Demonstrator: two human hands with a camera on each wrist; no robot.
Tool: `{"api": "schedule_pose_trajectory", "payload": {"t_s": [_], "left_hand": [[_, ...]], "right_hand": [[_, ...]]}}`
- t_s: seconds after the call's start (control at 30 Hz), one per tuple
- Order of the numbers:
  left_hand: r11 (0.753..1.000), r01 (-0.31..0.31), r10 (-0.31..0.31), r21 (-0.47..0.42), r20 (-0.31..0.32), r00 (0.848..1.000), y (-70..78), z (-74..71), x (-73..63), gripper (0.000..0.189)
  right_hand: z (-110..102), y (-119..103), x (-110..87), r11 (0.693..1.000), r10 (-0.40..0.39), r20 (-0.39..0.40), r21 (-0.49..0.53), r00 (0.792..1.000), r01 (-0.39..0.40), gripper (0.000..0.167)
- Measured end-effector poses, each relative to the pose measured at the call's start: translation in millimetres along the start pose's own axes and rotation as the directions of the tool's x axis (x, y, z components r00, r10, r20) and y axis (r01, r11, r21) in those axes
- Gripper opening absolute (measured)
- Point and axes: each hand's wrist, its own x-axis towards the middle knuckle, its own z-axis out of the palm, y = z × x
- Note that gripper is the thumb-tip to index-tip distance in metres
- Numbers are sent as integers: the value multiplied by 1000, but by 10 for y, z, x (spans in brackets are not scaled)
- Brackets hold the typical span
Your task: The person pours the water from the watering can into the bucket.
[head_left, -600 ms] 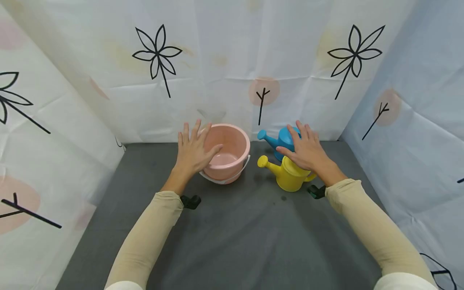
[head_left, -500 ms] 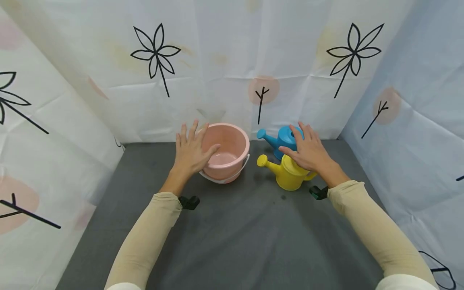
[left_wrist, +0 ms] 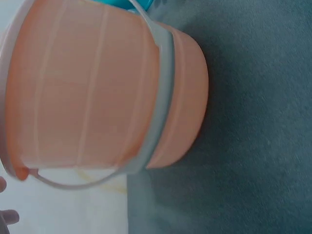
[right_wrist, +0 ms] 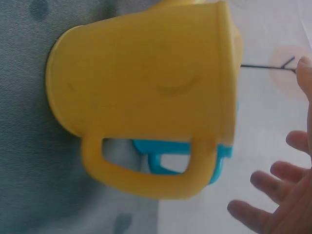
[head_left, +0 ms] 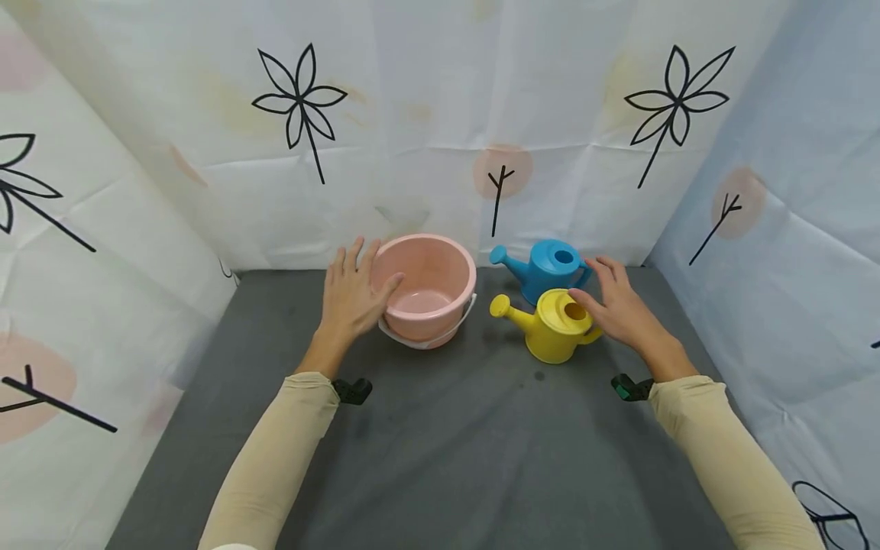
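A pink bucket (head_left: 426, 328) with a white handle (left_wrist: 163, 92) stands upright at the back of the table. My left hand (head_left: 351, 298) is at its left side with fingers spread, the thumb overlapping the rim in the head view. To the right, a yellow watering can (head_left: 550, 336) stands in front of a blue watering can (head_left: 543, 271), both spouts pointing left. My right hand (head_left: 615, 305) hovers by the yellow can's top and handle, fingers loosely bent and holding nothing. In the right wrist view its fingertips lie apart from the yellow handle (right_wrist: 146, 183).
Grey cloth (head_left: 467, 451) covers the table. White patterned sheets (head_left: 412, 99) hang behind it and along both sides, close behind the bucket and the blue can. A dark camera is strapped at each wrist.
My right hand has moved right and toward me, from above the two cans to the yellow can's handle side. My left hand has shifted slightly left. Bucket and cans stay put.
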Motion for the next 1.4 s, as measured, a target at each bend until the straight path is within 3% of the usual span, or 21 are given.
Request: {"api": "schedule_pose_trajectory", "payload": {"t_s": [0.23, 0.5, 0.7, 0.9, 1.17, 1.4], "left_hand": [[996, -15, 13, -89, -17, 1000, -94, -1, -8, 86], [970, 3, 25, -244, 111, 993, -205, -56, -4, 83], [948, -2, 55, -317, 157, 986, -270, -13, 17, 81], [956, -12, 71, -294, 192, 979, -307, 27, 26, 81], [961, -10, 71, -277, 209, 975, -317, 26, 22, 79], [953, -7, 73, -301, 207, 976, -300, 40, 17, 75]], "right_hand": [[61, 187, -132, 997, -8, -46, 78, 999, 12, 74], [256, 364, -196, 972, 45, -58, 234, 997, -30, 69], [417, 479, -233, 951, 75, -63, 303, 995, -52, 65], [517, 574, -286, 930, 123, -56, 356, 991, -95, 65], [599, 621, -274, 913, 143, -107, 399, 984, -89, 59], [634, 649, -255, 851, 163, -86, 517, 983, -96, 47]]}}
